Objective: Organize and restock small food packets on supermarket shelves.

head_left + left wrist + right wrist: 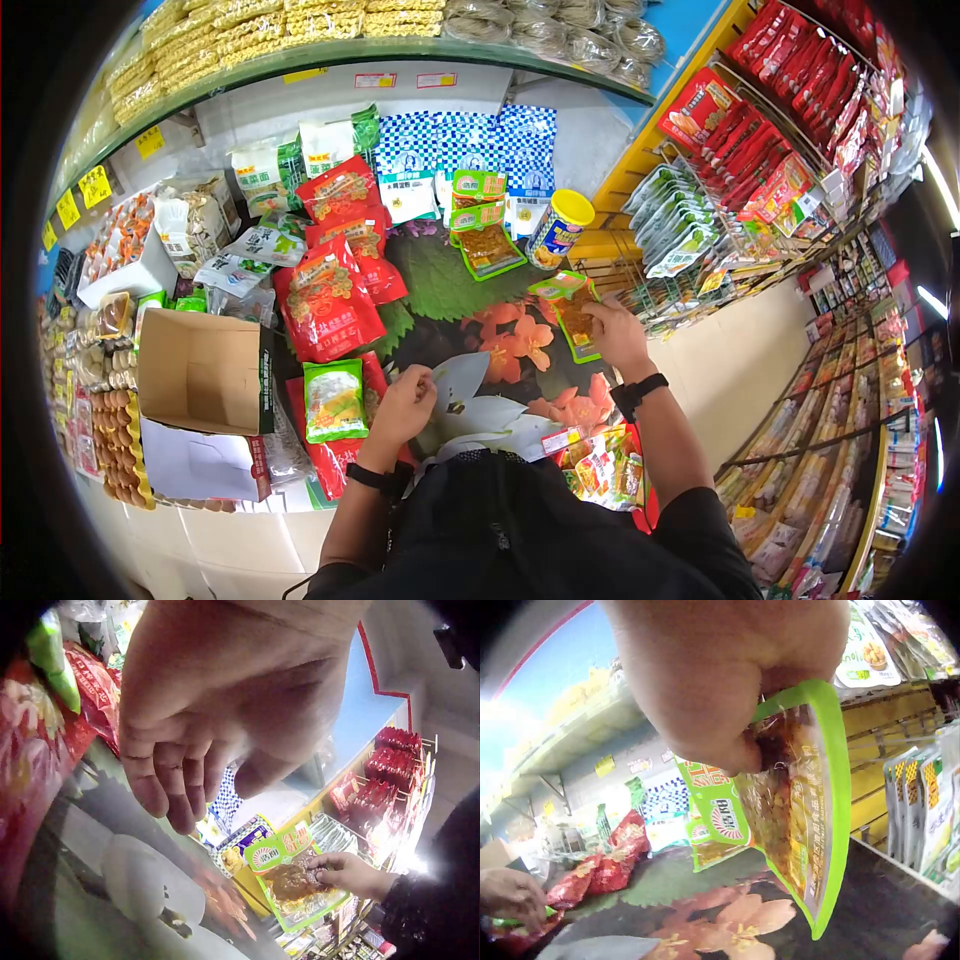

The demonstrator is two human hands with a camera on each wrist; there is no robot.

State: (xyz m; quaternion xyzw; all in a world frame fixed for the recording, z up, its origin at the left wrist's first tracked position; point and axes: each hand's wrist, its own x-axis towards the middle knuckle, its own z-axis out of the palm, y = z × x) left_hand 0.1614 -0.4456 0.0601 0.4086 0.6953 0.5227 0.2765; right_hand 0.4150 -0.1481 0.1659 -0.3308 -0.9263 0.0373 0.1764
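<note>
My right hand (617, 338) pinches a clear food pouch with a green border (577, 318) by one edge, over the right side of the table. In the right wrist view, brown food shows through the window of the pouch (802, 810). Two similar green-edged pouches (487, 240) lie overlapping farther back, beside a canister with a yellow lid (562, 230). Nothing is in my left hand (405, 400), whose fingers (176, 780) hang loosely bent above the white flower print. A green-and-white packet (335, 400) lies just left of that hand, on a red bag.
Red bags (330, 300) crowd the left half of the flower-print table (450, 290). An open cardboard box (200, 370) stands at the far left near egg trays (122, 445). Blue-checked packets (465, 150) line the back under a shelf. Racks of hanging packets (770, 140) rise at the right.
</note>
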